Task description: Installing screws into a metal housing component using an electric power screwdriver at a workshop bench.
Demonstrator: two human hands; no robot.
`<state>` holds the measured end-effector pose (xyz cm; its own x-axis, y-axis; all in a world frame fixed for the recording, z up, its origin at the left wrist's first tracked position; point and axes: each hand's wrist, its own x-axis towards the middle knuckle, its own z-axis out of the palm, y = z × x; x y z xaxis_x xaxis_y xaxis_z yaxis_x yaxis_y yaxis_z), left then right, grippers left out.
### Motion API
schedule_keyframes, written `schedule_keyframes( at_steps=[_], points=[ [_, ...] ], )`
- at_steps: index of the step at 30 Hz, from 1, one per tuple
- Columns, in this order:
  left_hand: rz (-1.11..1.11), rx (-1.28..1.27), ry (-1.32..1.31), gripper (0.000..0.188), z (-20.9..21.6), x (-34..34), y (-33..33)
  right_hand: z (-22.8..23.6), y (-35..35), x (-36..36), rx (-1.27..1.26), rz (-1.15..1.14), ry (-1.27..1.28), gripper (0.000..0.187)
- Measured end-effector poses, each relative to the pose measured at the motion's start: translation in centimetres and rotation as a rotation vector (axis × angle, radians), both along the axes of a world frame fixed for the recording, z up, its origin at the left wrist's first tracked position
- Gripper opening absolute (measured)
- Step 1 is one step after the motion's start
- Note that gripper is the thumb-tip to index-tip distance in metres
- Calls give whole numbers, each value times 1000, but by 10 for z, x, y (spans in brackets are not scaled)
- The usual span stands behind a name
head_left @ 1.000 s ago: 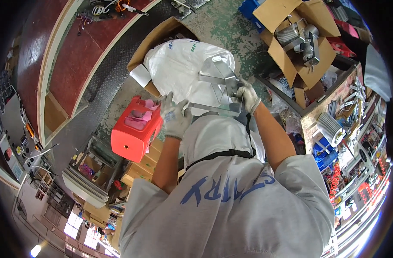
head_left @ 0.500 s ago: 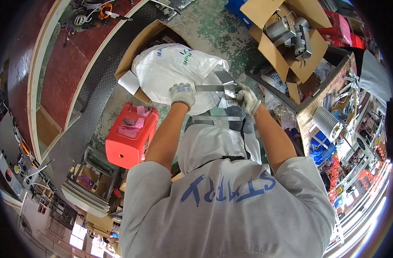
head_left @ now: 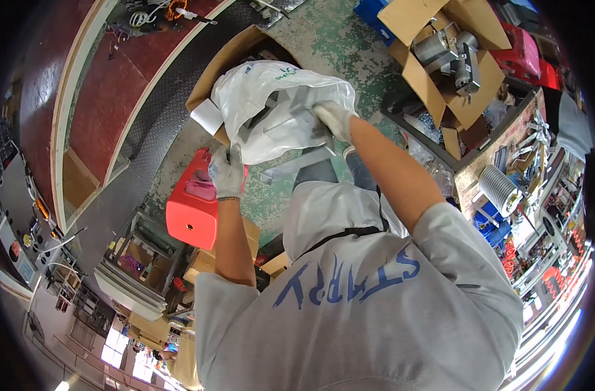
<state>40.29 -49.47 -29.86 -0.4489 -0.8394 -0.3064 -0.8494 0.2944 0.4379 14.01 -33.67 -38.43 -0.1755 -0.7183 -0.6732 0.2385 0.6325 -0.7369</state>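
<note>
Bagging grey metal brackets [head_left: 291, 166] into the white plastic bag [head_left: 271, 98].
I'm clenching the bag's edge at 7 o'clock with my left hand [head_left: 227, 173], right hand [head_left: 333, 120] grasping a bracket; best keeping the mouth wide.

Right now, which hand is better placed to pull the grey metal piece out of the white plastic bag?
Right. The right hand already grips the grey metal piece at the mouth of the white plastic bag; the left hand only pinches its lower edge.

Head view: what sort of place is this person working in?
Probably a workshop or parts store: open cardboard boxes of metal motor-like parts, a cluttered workbench with tools, and a worn green concrete floor.
</note>
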Motion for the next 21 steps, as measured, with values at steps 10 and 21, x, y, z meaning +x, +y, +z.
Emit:
schedule_keyframes(
  at_steps=[10,21],
  points=[
    [264,-11,-48,34,15,52,-35,54,-98,19,-355,1069,944,23],
    [-164,-87,267,59,116,-81,-22,249,67,-59,-79,-469,3,36]
  ],
)
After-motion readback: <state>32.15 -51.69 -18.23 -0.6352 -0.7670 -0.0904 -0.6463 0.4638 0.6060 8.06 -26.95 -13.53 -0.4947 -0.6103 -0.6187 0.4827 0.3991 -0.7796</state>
